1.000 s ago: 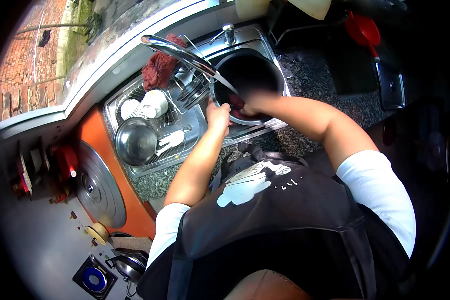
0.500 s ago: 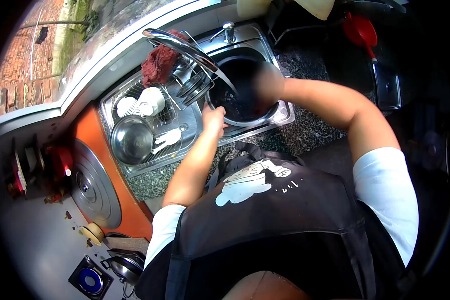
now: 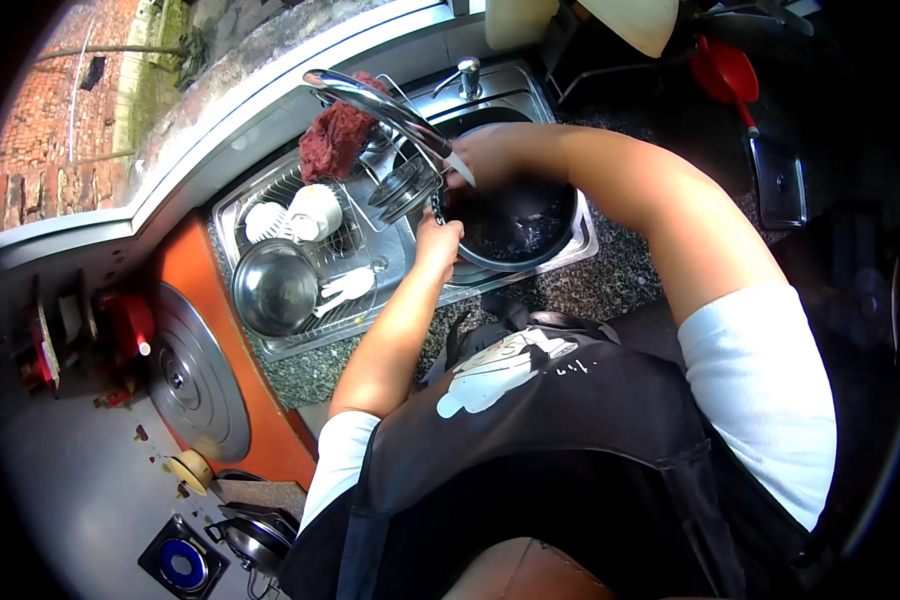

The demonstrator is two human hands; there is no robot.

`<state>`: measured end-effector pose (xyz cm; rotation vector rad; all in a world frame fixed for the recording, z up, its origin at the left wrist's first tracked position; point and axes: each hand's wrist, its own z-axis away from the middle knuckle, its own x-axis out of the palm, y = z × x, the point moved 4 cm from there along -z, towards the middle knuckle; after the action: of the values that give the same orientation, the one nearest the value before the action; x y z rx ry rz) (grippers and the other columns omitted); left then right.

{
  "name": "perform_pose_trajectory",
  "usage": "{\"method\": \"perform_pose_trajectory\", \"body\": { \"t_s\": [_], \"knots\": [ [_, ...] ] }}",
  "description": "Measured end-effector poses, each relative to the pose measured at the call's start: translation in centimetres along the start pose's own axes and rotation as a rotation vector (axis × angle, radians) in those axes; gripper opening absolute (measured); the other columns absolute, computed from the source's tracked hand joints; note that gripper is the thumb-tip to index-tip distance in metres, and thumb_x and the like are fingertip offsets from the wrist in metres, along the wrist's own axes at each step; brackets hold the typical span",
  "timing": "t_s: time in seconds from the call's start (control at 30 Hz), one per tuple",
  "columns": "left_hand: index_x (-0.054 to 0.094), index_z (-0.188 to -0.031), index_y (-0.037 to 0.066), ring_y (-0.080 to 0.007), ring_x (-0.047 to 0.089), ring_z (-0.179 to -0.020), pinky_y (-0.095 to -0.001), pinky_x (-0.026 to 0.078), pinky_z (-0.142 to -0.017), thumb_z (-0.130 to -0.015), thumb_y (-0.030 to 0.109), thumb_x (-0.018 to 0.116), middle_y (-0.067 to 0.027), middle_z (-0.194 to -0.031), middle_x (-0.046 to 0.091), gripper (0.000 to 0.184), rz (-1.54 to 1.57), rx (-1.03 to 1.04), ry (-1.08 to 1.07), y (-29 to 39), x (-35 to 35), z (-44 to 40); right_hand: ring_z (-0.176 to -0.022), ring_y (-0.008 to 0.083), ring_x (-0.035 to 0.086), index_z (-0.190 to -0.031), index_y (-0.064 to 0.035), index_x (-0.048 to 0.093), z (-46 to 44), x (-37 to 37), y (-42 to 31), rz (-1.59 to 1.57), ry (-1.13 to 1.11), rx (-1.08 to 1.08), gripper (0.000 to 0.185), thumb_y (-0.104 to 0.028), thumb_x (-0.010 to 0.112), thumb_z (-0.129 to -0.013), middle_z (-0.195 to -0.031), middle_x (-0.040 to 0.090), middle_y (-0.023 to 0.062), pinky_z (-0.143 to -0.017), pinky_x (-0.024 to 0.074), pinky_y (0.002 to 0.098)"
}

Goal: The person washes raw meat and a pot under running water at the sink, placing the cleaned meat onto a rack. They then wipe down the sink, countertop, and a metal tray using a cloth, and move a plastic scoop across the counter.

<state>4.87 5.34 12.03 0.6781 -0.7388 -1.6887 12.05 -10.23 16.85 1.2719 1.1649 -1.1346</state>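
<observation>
Pot is held at near-left rim by closed fingers of left hand, right hand beyond them by faucet stream, its opening and hold unclear; rim should be braced firmly against tipping.

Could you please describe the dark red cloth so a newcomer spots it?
Start at the metal sink, then find the wire dish rack to its left. Beside the arched faucet at the rack's far edge is the crumpled cloth. Its dark red sets it apart from the white cup.
</observation>
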Motion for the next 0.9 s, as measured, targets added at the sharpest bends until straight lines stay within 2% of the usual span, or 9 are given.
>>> {"method": "perform_pose_trajectory", "body": {
  "t_s": [0.07, 0.2, 0.4, 0.47, 0.53, 0.63, 0.67, 0.77, 0.9],
  "knots": [
    [0.049, -0.109, 0.006, -0.0177, 0.056, -0.051, -0.0282, 0.043, -0.034, -0.068, -0.005, 0.05, -0.006, -0.075, 0.053, 0.042, 0.197, -0.004, 0.011, -0.1, 0.2, 0.5, -0.105, 0.0238, 0.047, -0.086, -0.0075, 0.069, 2.6, 0.7, -0.1, -0.151, 0.15, 0.425, 0.021, -0.022, 0.057, -0.076, -0.104, 0.055, 0.0032, -0.094, 0.039, 0.0368],
    [0.056, -0.109, 0.005, -0.015, 0.054, -0.058, -0.0293, 0.042, -0.045, -0.069, -0.007, 0.05, -0.0053, -0.079, 0.058, 0.042, 0.159, 0.088, 0.034, -2.5, 0.1, -1.9, -0.109, 0.0212, 0.043, -0.086, -0.0139, 0.072, 5.6, 4.4, -3.5, 0.213, -0.252, 0.688, 0.023, -0.025, 0.052, -0.084, -0.105, 0.055, -0.0004, -0.095, 0.0332, 0.0328],
    [0.058, -0.108, 0.002, -0.0145, 0.053, -0.056, -0.0276, 0.042, -0.05, -0.067, -0.005, 0.052, -0.0057, -0.073, 0.058, 0.042, 0.09, 0.147, 0.045, -2.2, 0.5, -3.3, -0.113, 0.0301, 0.053, -0.108, -0.0097, 0.07, 3.2, 5.5, -9.5, -0.63, -0.909, 1.095, 0.033, -0.027, 0.051, -0.088, -0.126, 0.058, 0.0057, -0.094, 0.0397, 0.0397],
    [0.058, -0.109, 0.003, -0.0153, 0.054, -0.054, -0.0278, 0.042, -0.048, -0.067, -0.004, 0.051, -0.0067, -0.072, 0.059, 0.043, -0.028, 0.083, 0.049, 0.2, 0.6, -1.6, -0.109, 0.035, 0.058, -0.117, -0.0071, 0.065, 2.4, 19.3, -11.4, -1.049, -0.857, 0.948, 0.04, -0.031, 0.051, -0.087, -0.133, 0.054, 0.0112, -0.09, 0.0447, 0.0472],
    [0.058, -0.109, 0.003, -0.0167, 0.055, -0.051, -0.0289, 0.043, -0.041, -0.068, -0.003, 0.052, -0.0076, -0.071, 0.059, 0.041, -0.114, 0.063, 0.067, 0.5, 0.6, -1.1, -0.077, 0.0257, 0.061, -0.089, -0.0088, 0.066, 0.1, 9.4, -11.0, -1.473, -0.575, 1.499, 0.061, -0.06, 0.033, -0.094, -0.094, 0.063, 0.0149, -0.064, 0.0491, 0.0365],
    [0.056, -0.11, 0.004, -0.0172, 0.054, -0.048, -0.0286, 0.043, -0.036, -0.069, -0.002, 0.052, -0.0069, -0.068, 0.057, 0.042, -0.043, 0.104, 0.089, 0.0, 1.2, -0.5, -0.085, 0.0242, 0.056, -0.097, -0.0072, 0.059, -3.0, 16.2, -10.7, -2.03, 0.257, 1.584, 0.046, -0.052, 0.053, -0.089, -0.088, 0.056, 0.0127, -0.072, 0.0451, 0.0331],
    [0.056, -0.111, 0.005, -0.0168, 0.054, -0.049, -0.0286, 0.042, -0.037, -0.069, -0.001, 0.052, -0.0065, -0.067, 0.056, 0.043, -0.027, 0.086, 0.097, -0.3, 1.1, -0.3, -0.089, 0.0255, 0.056, -0.102, -0.0054, 0.057, -4.0, 16.0, -9.7, -2.035, 0.554, 1.563, 0.045, -0.048, 0.061, -0.087, -0.092, 0.055, 0.014, -0.077, 0.0453, 0.0348],
    [0.054, -0.117, 0.006, -0.0154, 0.053, -0.051, -0.0283, 0.042, -0.038, -0.071, 0.0, 0.053, -0.0054, -0.067, 0.055, 0.046, 0.013, 0.048, 0.128, -1.4, 0.2, -0.4, -0.11, 0.0386, 0.049, -0.114, -0.0025, 0.051, -3.9, 13.0, -6.3, -0.93, 0.438, 1.861, 0.053, -0.035, 0.073, -0.077, -0.123, 0.042, 0.0234, -0.095, 0.0414, 0.0427],
    [0.058, -0.107, 0.004, -0.0153, 0.054, -0.052, -0.0285, 0.041, -0.038, -0.069, -0.001, 0.054, -0.006, -0.072, 0.059, 0.038, -0.103, 0.144, 0.163, 0.7, 0.0, 0.0, -0.12, 0.0381, 0.04, -0.12, -0.0094, 0.055, -1.4, 9.7, -5.3, -0.588, -0.148, 1.692, 0.045, -0.025, 0.063, -0.079, -0.134, 0.04, 0.0166, -0.1, 0.0338, 0.0515]
  ]
}}
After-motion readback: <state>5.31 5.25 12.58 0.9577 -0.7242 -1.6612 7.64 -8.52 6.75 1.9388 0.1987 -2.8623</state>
